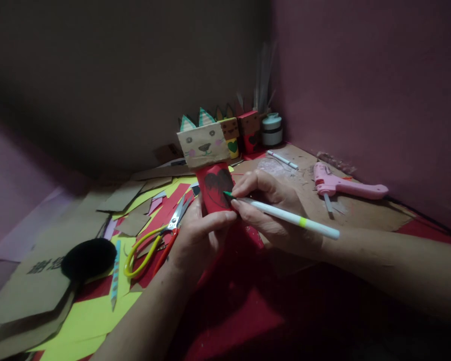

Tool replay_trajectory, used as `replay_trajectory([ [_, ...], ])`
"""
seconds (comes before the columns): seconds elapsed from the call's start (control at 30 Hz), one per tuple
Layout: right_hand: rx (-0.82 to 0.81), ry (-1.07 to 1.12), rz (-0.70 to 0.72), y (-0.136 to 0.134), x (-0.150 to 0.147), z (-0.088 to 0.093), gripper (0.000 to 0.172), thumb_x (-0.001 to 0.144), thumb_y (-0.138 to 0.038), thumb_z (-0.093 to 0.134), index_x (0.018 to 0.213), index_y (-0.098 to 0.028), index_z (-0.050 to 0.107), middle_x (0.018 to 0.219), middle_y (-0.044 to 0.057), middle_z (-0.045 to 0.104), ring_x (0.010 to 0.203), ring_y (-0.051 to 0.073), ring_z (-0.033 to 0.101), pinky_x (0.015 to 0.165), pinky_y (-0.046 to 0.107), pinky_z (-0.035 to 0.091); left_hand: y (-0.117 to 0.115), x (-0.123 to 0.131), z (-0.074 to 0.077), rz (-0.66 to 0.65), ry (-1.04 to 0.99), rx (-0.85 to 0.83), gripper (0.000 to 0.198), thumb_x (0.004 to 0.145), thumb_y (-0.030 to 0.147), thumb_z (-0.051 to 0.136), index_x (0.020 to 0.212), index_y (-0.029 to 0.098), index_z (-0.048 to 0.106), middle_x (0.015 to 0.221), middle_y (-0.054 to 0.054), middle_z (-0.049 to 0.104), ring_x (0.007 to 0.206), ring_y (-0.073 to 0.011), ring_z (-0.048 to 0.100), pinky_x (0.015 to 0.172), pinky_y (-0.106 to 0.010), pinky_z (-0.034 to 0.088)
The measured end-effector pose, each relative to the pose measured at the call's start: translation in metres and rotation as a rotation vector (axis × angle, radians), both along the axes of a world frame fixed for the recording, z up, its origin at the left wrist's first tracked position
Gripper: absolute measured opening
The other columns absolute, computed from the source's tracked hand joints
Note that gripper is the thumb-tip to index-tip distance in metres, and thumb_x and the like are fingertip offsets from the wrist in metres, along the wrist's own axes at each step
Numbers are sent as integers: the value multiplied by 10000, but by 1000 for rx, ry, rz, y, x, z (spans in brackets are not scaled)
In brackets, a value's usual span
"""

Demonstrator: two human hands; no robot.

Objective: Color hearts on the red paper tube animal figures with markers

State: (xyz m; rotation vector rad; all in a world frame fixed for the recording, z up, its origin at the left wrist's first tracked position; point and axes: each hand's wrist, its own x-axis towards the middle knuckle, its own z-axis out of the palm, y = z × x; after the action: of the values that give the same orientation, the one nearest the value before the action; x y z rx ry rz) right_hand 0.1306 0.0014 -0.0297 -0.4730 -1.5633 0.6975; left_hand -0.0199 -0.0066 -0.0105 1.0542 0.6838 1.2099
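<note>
Before matte walls (361, 75), fingers (253, 181) hold a marker (285, 214) and cardboard figure (205, 143) (boxy-headed).

A matt, cardboard-like finish is shown by the cat-eared head (199, 148), and smooth paper seems to be wrapped around the red body (215, 188). The white pen (281, 214) appears to be made of smooth plastic. Shiny metal is seen on the blades (179, 210) of the scissors (170, 230), whose handles (173, 237) look plastic-coated. Smooth plastic is presented by the pink glue gun (346, 185). Dull brown cardboard (41, 281) is layered beside matt yellow paper (86, 321). The wall (379, 100) is finished matt, roughened along its foot.
</note>
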Motion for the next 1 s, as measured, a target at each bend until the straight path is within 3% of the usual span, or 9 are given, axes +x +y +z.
replay_trajectory([
  [0.07,45,-21,26,1,0,0,74,891,-174,656,879,-209,592,809,-12,609,717,125,570,645,263,454,0,1,1,7,-1,0,442,619,68,817,1028,169,685,931,-35,786,927,-256,763,881,-335,598],
  [0.3,-31,-12,-10,0,1,1,59,900,-203,663,895,-211,605,784,-24,593,660,110,544,622,264,441,-1,2,4,-2,-17,20,489,626,65,815,1079,184,674,955,-38,782,948,-252,755,881,-327,595],
  [0.47,-10,-38,56,-1,1,2,70,893,-172,661,875,-218,610,773,-18,598,662,123,550,619,278,450,1,2,2,12,-12,45,559,631,57,812,1156,184,671,909,-31,778,948,-261,751,873,-334,595],
  [0.63,-95,13,58,-3,1,3,50,907,-189,662,900,-208,616,765,-39,568,616,92,511,577,255,423,1,2,3,-2,9,72,543,635,78,811,1152,172,672,956,-48,782,944,-260,749,856,-333,596],
  [1.0,-107,7,98,-4,2,6,40,892,-181,653,896,-197,616,766,-36,574,611,89,512,557,244,408,0,2,3,-11,17,50,510,645,70,775,1128,187,659,1011,-48,779,974,-253,745,844,-322,592],
])
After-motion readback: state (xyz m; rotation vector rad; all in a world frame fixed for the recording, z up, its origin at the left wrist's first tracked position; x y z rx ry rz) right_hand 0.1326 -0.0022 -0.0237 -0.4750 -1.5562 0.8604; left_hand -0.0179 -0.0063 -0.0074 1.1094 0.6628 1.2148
